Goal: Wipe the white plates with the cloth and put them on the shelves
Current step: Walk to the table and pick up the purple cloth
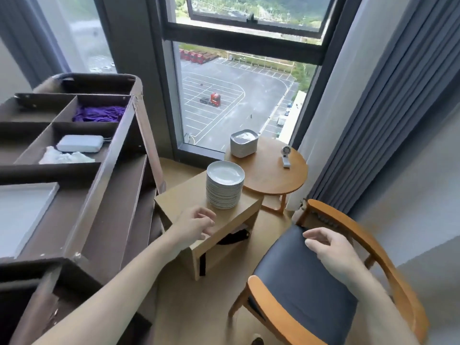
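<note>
The brown shelves (109,185) filled the left side, and a wooden chair (298,282) with a dark seat stood at the right. Between them sat a low boxy worktop (181,197), with a round worktop (271,178) behind it by the window. A tall stack of round white plates (224,188) rested on the low worktop, and a shorter stack of square plates (244,144) on the round one. The left hand (194,224) hovered near the round stack and the right hand (328,245) hovered over the chair seat, both with loose fingers, holding nothing. A crumpled white cloth (64,156) lay in a shelf compartment.
</note>
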Demonstrator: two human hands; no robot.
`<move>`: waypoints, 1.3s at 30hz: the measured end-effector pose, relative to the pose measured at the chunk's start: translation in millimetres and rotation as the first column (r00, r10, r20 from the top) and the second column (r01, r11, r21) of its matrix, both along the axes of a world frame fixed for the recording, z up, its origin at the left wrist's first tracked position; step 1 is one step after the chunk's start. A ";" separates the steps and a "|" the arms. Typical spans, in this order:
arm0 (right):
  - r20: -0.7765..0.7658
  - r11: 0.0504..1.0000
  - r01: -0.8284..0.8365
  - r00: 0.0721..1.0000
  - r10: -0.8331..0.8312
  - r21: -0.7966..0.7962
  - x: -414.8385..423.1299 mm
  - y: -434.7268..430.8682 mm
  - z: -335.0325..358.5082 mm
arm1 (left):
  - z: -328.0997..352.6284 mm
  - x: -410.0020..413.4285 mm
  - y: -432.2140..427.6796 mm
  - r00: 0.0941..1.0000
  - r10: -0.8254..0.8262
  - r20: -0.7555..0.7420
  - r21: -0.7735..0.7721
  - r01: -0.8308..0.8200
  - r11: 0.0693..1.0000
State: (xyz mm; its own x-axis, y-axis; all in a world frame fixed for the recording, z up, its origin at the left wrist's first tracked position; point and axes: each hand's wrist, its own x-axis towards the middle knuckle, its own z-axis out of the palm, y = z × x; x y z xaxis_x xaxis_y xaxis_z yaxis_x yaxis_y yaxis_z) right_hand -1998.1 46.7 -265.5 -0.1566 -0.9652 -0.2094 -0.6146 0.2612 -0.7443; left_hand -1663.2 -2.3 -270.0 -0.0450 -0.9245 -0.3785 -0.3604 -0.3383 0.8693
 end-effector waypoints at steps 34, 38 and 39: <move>0.312 0.714 -0.700 0.680 0.664 0.008 288.6 -347.5 -23.8 | 29.2 159.2 -112.3 0.722 0.685 0.091 -0.045 -0.685 0.728; 0.283 0.768 -0.640 0.733 0.619 -0.020 335.8 -375.7 -5.6 | 42.5 216.2 -163.6 0.771 0.635 0.035 -0.090 -0.631 0.771; 0.263 0.770 -0.637 0.739 0.620 -0.027 347.3 -379.9 -2.5 | 44.9 230.6 -175.8 0.782 0.623 0.013 -0.097 -0.619 0.779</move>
